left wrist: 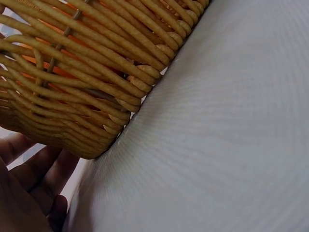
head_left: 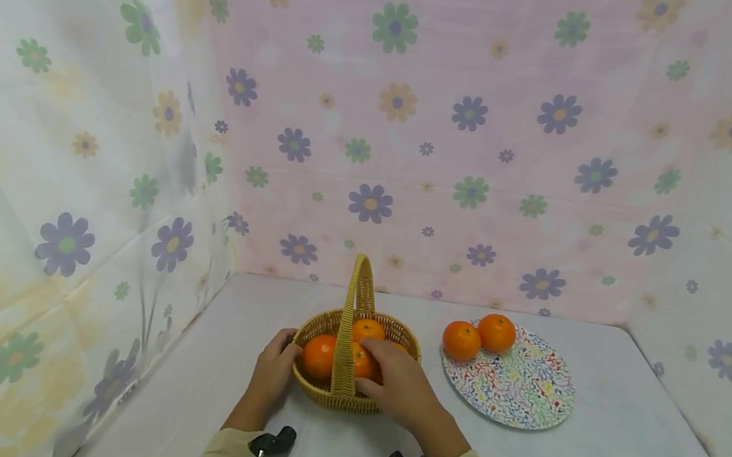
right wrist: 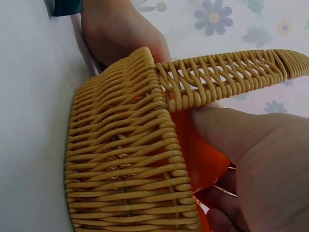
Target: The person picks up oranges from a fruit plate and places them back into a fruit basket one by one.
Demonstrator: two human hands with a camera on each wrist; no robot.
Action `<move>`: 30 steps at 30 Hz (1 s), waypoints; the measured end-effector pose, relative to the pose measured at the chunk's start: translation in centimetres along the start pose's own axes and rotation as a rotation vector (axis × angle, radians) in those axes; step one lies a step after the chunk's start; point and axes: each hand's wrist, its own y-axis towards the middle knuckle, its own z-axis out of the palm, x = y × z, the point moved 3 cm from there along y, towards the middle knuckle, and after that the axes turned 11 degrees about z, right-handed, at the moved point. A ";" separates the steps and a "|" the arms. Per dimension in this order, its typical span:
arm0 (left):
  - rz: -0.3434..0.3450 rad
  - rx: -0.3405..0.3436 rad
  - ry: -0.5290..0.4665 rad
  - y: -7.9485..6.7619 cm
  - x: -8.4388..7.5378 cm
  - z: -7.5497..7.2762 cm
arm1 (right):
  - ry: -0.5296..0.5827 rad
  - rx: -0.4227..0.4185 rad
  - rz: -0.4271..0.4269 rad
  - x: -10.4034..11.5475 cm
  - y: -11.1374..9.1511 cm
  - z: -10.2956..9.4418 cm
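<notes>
A woven wicker basket point(head_left: 344, 403) with a tall arched handle stands on the table, with several oranges inside. My left hand point(head_left: 273, 369) holds its left side, thumb at the rim and fingers against the outer wall. My right hand point(head_left: 404, 386) reaches in over the right side and grips an orange point(right wrist: 207, 164), its thumb beside the foot of the handle. Another orange point(head_left: 319, 356) sits left of the handle, and one more orange point(head_left: 368, 329) lies toward the back. The right hand partly hides the fruit on the right.
Right of the basket lies a round plate point(head_left: 525, 385) with a multicoloured speckled pattern. Two oranges, a nearer orange point(head_left: 461, 341) and a farther orange point(head_left: 496, 333), rest by its back left rim. Flowered cloth point(head_left: 416, 151) hangs behind and along both sides of the white table point(head_left: 180, 404).
</notes>
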 end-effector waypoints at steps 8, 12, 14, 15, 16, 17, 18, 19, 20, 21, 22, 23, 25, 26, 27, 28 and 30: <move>0.014 -0.006 -0.008 0.0 0.1 -0.1 | -0.041 -0.023 0.009 0.2 0.0 0.5; 0.017 0.000 -0.011 0.1 0.2 -0.1 | -0.035 -0.022 0.011 0.3 -0.1 0.7; 0.017 0.005 -0.013 0.2 0.2 0.0 | -0.035 -0.019 0.011 0.2 0.0 0.8; 0.016 0.008 -0.014 0.2 0.2 0.0 | -0.039 -0.018 0.011 0.2 0.0 0.8; 0.016 0.010 -0.013 0.3 0.2 0.0 | -0.042 -0.016 0.010 0.2 0.0 0.9; 0.015 0.013 -0.011 0.3 0.2 0.0 | -0.045 -0.015 0.010 0.2 0.0 0.9; 0.013 0.014 -0.010 0.3 0.2 0.0 | -0.050 -0.016 0.007 0.1 0.0 1.0; 0.011 0.015 -0.009 0.3 0.2 0.0 | -0.054 -0.018 0.002 0.1 0.1 1.0; 0.010 0.016 -0.007 0.2 0.2 0.0 | -0.054 -0.017 0.002 0.1 0.1 1.1; 0.008 0.017 -0.005 0.2 0.1 0.0 | -0.055 -0.017 0.000 0.1 0.1 1.2; 0.007 0.018 -0.005 0.1 0.1 0.0 | -0.056 -0.017 -0.005 0.0 0.2 1.2; 0.006 0.018 -0.005 0.1 0.0 0.0 | -0.060 -0.014 -0.008 0.0 0.2 1.4; 0.007 0.018 -0.004 0.0 -0.1 0.0 | -0.067 -0.011 -0.017 0.0 0.3 1.5; 0.007 0.018 -0.004 0.0 -0.1 -0.1 | -0.070 -0.010 -0.021 0.0 0.4 1.6; 0.009 0.017 -0.005 -0.1 -0.2 -0.1 | -0.075 -0.011 -0.026 0.0 0.4 1.6; 0.009 0.016 -0.005 -0.1 -0.2 -0.1 | -0.077 -0.007 -0.027 0.0 0.4 1.7; 0.009 0.015 -0.004 -0.1 -0.3 -0.1 | -0.071 0.002 -0.024 -0.1 0.5 1.7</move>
